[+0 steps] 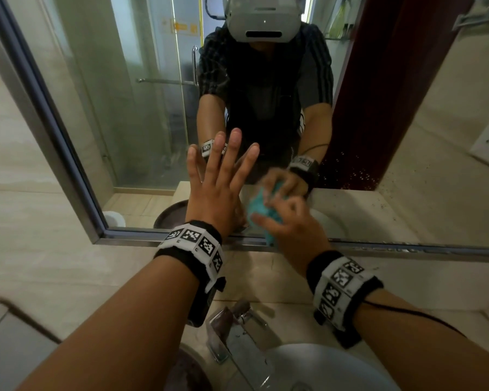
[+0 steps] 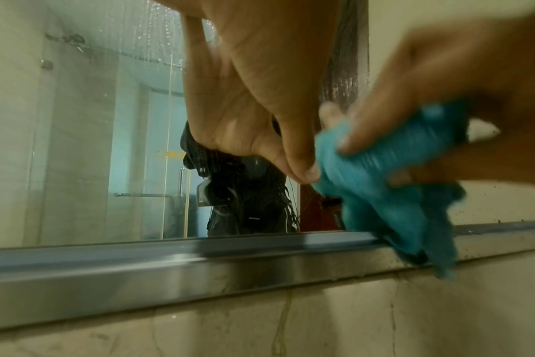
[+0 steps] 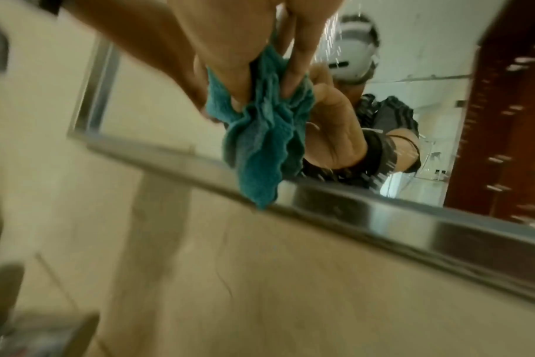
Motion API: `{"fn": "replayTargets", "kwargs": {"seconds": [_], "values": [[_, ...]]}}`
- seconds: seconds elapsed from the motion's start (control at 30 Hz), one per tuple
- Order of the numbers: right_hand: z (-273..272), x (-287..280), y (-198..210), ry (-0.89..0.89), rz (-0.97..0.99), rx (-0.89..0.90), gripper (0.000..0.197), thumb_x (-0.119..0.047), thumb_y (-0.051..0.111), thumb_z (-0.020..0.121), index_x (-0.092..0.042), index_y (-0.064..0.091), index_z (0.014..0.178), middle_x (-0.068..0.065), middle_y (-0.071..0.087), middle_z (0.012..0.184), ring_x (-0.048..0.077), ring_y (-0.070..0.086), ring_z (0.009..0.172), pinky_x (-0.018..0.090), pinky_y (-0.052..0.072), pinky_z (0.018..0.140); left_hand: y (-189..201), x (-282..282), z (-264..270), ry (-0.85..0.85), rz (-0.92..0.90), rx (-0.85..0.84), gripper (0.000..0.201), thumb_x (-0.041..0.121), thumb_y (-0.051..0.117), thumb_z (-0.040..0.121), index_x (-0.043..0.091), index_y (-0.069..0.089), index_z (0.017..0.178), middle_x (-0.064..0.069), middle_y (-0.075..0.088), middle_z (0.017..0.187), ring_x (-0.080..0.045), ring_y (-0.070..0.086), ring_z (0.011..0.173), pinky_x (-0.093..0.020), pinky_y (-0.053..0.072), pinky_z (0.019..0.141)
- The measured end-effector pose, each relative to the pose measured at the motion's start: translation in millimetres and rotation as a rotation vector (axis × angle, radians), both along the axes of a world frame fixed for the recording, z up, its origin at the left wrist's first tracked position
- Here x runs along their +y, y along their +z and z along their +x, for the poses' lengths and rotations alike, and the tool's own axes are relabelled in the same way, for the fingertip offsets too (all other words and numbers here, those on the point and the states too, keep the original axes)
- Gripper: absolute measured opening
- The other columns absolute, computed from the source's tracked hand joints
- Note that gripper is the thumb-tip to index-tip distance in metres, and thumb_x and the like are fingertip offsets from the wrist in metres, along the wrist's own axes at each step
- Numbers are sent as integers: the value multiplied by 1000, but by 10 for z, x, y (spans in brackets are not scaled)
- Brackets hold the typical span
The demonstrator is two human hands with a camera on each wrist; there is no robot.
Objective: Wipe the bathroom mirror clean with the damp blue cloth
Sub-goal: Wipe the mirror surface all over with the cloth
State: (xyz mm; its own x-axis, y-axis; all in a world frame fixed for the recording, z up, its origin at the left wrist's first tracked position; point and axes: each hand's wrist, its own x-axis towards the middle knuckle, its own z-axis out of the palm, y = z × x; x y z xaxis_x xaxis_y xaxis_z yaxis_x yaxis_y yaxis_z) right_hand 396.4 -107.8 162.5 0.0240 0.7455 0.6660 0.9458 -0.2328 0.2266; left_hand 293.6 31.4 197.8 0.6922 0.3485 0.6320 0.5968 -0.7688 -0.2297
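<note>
Near edge: tap [image 1: 239,331] and white basin [image 1: 322,368] lie closest, below both forearms.
Left hand [image 1: 219,184]: fingers straight and spread, palm toward the glass low on the mirror [image 1: 141,108]; holds nothing. Contact with the glass cannot be told.
Blue cloth [image 1: 261,213]: bunched, just right of the left hand, against the mirror's lower centre, its tail hanging over the steel frame [image 2: 199,263].
Right hand [image 1: 291,221]: fingers curled round the cloth, gripping it.
Handling: probably soft, light, limp; damp, so it should drag on glass. Best held bunched in the palm, with the loose tail gathered in.
Far right: specks on the glass [image 1: 359,170], apparently unwiped.
</note>
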Motion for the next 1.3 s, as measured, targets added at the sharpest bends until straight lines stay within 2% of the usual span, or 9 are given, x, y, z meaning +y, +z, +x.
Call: {"fn": "replayTargets", "kwargs": {"seconds": [0.1, 0.3, 0.4, 0.53, 0.73, 0.97, 1.03, 1.13, 1.3], "values": [[168, -180, -20, 9, -159, 4, 60, -18, 90, 49, -22, 69, 105, 7, 44, 116, 29, 53, 87, 33, 54, 58, 4, -19, 1, 8, -17, 15, 143, 72, 70, 54, 23, -31, 142, -9, -41, 146, -30, -28, 138, -59, -19, 106], [99, 24, 845, -33, 446, 119, 38, -13, 61, 78, -15, 63, 116, 15, 48, 121, 38, 50, 99, 33, 45, 79, 13, -16, -2, 8, -25, 22, 145, 73, 71, 51, 23, -29, 143, -10, -38, 147, -32, -18, 139, -58, -21, 105], [108, -17, 341, -30, 220, -9, 52, -22, 72, 68, -20, 59, 119, 11, 38, 121, 36, 47, 97, 38, 53, 69, 7, -21, 2, 3, -8, 12, 145, 73, 71, 51, 22, -27, 144, -10, -37, 148, -33, -15, 140, -58, -20, 106], [177, -218, -35, -18, -154, -64, 63, -19, 90, 46, -19, 69, 106, 13, 60, 111, 33, 57, 84, 37, 55, 56, -4, -25, -2, 19, 7, 7, 147, 73, 72, 50, 22, -29, 143, -11, -31, 149, -34, -12, 141, -59, -16, 107], [158, -26, 734, -40, 437, 95, 36, -17, 61, 76, -18, 63, 113, 13, 47, 116, 30, 41, 98, 32, 45, 74, -18, -5, 1, -5, 11, -2, 145, 73, 72, 50, 23, -27, 144, -11, -23, 152, -33, -11, 141, -59, -16, 107], [191, -277, -451, 13, -83, 56, 66, -10, 91, 41, -21, 65, 101, 6, 40, 112, 31, 44, 90, 37, 54, 53, -31, -71, -5, 6, 36, -55, 138, 61, 76, 57, 22, -24, 145, -12, -12, 154, -33, -6, 143, -60, -4, 111], [189, -318, -438, 0, -28, 132, 57, -4, 90, 41, -17, 71, 93, 7, 43, 110, 29, 41, 89, 37, 53, 51, -116, -134, -67, -34, 71, -47, 132, 62, 72, 62, 21, -20, 146, -12, -10, 155, -32, -2, 143, -57, 2, 114], [133, -227, -259, -59, 98, 164, 52, -6, 88, 50, -14, 70, 98, 13, 51, 111, 35, 49, 93, 39, 54, 63, -376, -188, -208, -79, 84, 77, 126, 64, 68, 66, 19, -17, 148, -12, -12, 155, -29, -7, 144, -54, -8, 113], [135, -278, -497, -39, 45, 208, 56, -27, 82, 62, -20, 59, 113, 9, 37, 124, 32, 36, 104, 45, 54, 72, -546, -79, -177, -38, -50, 74, 119, 61, 70, 67, 22, -5, 150, -8, -14, 157, -28, -8, 145, -61, -3, 112]]}}
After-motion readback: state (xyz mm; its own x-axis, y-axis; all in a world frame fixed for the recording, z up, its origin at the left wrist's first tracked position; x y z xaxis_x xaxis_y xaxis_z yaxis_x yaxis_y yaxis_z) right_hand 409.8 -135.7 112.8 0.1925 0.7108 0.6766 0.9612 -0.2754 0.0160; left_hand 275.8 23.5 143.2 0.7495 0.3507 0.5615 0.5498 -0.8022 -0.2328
